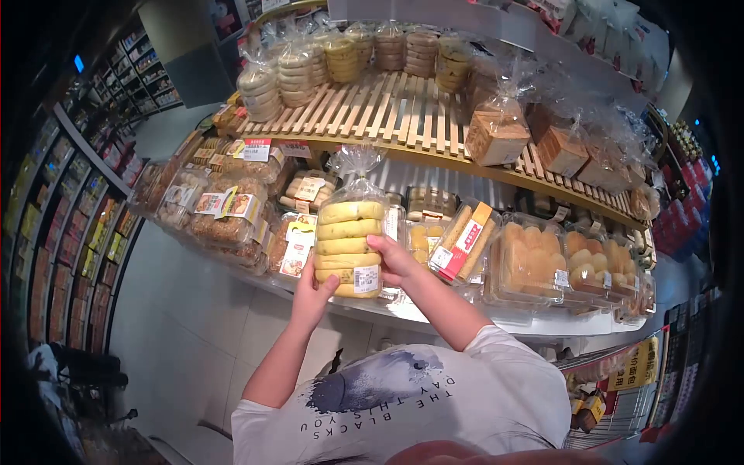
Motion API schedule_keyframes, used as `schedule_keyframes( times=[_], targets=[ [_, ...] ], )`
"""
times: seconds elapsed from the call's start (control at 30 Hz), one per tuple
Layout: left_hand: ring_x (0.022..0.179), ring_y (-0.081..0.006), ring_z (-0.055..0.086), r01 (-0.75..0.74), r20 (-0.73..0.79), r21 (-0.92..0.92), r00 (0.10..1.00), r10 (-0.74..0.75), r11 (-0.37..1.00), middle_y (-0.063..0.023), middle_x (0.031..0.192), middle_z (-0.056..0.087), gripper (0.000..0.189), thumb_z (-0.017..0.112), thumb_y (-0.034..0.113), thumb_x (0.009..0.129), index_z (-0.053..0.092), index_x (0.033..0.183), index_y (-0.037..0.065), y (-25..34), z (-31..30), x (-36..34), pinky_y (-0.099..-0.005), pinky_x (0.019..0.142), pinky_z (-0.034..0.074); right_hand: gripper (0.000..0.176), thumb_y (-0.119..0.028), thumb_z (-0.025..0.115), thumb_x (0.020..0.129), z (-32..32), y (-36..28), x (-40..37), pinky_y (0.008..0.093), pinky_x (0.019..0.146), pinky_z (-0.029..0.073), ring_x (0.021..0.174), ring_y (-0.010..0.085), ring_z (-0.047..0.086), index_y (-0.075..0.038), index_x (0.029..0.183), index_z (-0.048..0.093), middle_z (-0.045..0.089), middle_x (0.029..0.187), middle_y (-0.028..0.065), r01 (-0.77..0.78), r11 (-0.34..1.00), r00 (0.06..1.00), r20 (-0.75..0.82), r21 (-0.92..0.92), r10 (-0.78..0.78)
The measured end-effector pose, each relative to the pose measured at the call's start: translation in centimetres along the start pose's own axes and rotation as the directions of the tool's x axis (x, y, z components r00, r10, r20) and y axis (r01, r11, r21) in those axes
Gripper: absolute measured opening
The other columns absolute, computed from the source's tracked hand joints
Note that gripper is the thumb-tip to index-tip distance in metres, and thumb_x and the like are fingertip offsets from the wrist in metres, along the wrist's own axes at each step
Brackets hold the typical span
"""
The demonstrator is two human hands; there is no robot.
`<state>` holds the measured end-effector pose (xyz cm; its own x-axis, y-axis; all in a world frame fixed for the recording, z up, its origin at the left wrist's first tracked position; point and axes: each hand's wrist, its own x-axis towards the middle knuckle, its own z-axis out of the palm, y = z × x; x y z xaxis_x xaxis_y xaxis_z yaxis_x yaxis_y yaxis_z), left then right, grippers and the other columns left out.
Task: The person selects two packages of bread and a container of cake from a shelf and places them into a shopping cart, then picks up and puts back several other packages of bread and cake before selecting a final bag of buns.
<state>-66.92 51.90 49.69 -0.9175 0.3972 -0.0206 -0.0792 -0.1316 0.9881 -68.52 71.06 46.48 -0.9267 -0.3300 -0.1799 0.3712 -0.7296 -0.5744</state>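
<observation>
Between my two hands is a clear bag of stacked yellow buns (349,246), held upright with its gathered top pointing away from me. My left hand (312,293) grips its lower left side, the thumb across the front. On the right side my right hand (394,260) closes around the bag, thumb on the front near the middle buns. A white barcode label (366,279) sits at the bag's lower right. Just beyond my right hand lies a long pack of bread sticks (463,242) with a red and yellow label.
A slatted wooden shelf (372,112) carries bagged buns (260,93) and bread loaves (496,136). Clear boxes of rolls (531,260) line the lower tier; more boxed pastries (225,209) stand left. A shopping cart (620,418) is at lower right, and store shelves (77,263) stand far left.
</observation>
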Motion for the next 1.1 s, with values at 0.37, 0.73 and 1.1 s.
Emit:
schedule_keyframes(
  times=[0.37, 0.73, 1.1],
  targets=[
    [0.105, -0.0151, 0.049, 0.194, 0.104, -0.196, 0.979, -0.176, 0.961, -0.0084, 0.118, 0.049, 0.053, 0.053, 0.027, 0.088, 0.032, 0.130, 0.003, 0.1, -4.9, 10.2, -0.0274, 0.085, 0.042, 0.044, -0.027, 0.059, 0.081, 1.0, -3.3, 8.6, 0.0370, 0.083, 0.050, 0.096, 0.0222, 0.059, -0.002, 0.116, 0.046, 0.057, 0.108, 0.0123, 0.099, 0.993, 0.975, -0.195, -0.060, -0.109],
    [0.111, -0.0189, 0.046, -0.065, 0.167, -0.123, 0.982, 0.085, 0.990, -0.0124, 0.122, 0.046, 0.062, 0.060, 0.017, 0.083, 0.028, 0.131, -0.003, 1.1, -12.5, 17.7, -0.0303, 0.094, 0.036, 0.073, -0.033, 0.071, 0.072, 4.4, -3.8, 16.0, 0.0335, 0.092, 0.041, 0.109, 0.0206, 0.050, -0.004, 0.127, 0.032, 0.050, 0.119, 0.0083, 0.370, 0.889, 0.915, -0.056, -0.271, -0.399],
    [0.130, -0.0297, 0.024, -0.318, 0.228, 0.103, 0.930, 0.289, 0.942, -0.0227, 0.140, 0.019, 0.072, 0.052, 0.030, 0.087, 0.009, 0.138, 0.002, 4.7, -13.4, 28.5, -0.0403, 0.102, 0.024, 0.063, -0.017, 0.072, 0.067, 4.8, -14.1, 21.0, 0.0347, 0.089, 0.044, 0.102, 0.0199, 0.054, -0.003, 0.120, 0.040, 0.054, 0.112, 0.0088, 0.504, 0.809, 0.854, 0.037, -0.303, -0.519]
  ],
)
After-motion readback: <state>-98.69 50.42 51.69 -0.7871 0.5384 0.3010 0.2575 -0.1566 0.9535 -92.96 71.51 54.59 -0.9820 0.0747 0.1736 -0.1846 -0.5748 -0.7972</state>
